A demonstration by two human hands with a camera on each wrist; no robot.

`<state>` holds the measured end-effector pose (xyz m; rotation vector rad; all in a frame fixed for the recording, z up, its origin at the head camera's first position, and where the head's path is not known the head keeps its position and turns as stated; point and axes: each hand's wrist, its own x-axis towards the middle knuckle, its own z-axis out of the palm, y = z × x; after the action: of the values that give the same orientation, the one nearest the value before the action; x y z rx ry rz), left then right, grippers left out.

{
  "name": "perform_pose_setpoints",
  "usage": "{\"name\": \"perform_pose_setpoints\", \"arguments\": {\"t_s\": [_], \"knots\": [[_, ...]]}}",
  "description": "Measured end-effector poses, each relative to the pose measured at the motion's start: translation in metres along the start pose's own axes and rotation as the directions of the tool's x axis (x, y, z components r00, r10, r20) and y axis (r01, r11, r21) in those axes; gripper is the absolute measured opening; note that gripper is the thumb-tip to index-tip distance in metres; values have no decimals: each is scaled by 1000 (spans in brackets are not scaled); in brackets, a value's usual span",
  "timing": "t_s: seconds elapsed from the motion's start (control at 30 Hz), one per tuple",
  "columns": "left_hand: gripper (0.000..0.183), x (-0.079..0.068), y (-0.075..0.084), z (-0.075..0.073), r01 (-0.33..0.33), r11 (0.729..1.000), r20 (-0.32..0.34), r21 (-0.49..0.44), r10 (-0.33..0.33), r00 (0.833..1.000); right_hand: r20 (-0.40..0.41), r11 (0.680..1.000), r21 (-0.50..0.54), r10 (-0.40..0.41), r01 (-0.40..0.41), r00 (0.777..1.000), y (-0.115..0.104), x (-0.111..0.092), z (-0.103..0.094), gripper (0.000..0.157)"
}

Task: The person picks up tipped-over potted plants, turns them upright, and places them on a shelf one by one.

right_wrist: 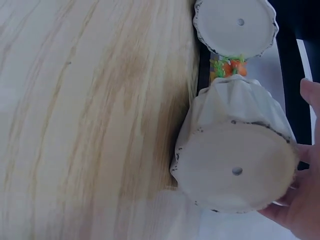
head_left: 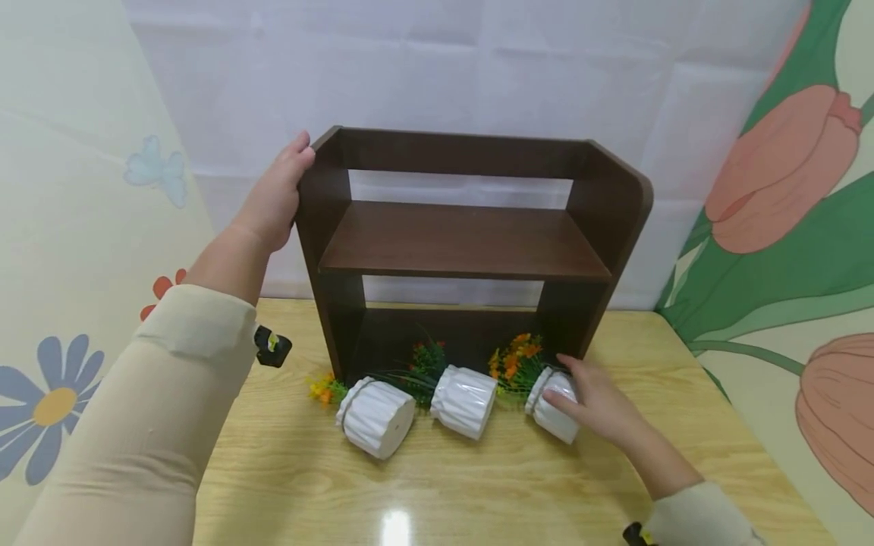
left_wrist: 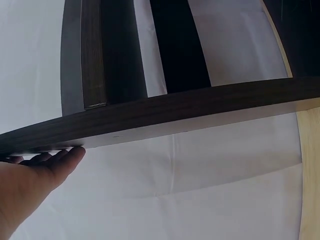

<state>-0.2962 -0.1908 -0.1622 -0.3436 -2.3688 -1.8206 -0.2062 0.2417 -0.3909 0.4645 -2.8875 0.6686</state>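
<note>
Touching the shelf, your left grip lies with fingers straight; your right grip is curled round a flowerpot, two more flowerpots to its left.

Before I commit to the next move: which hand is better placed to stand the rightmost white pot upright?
Probably the right hand: it is at the tipped white pot, thumb across it. The left hand is against the shelf, far from that pot.
</note>
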Motion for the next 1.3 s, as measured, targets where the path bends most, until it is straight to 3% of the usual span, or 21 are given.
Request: {"name": "perform_pose_setpoints", "arguments": {"t_s": [0.43,1.03,1.3], "knots": [[63,-1,5,0,67,995,-5,68,-67,998,55,987,-159,10,-1,998,-7,5,9,89],[64,-1,5,-1,36,974,-47,225,-26,999,120,957,-280,107,-69,987,-8,8,16,104],[64,-2,5,-2,34,974,-47,223,-25,999,104,954,-291,105,-71,989,-10,9,17,100]]}}
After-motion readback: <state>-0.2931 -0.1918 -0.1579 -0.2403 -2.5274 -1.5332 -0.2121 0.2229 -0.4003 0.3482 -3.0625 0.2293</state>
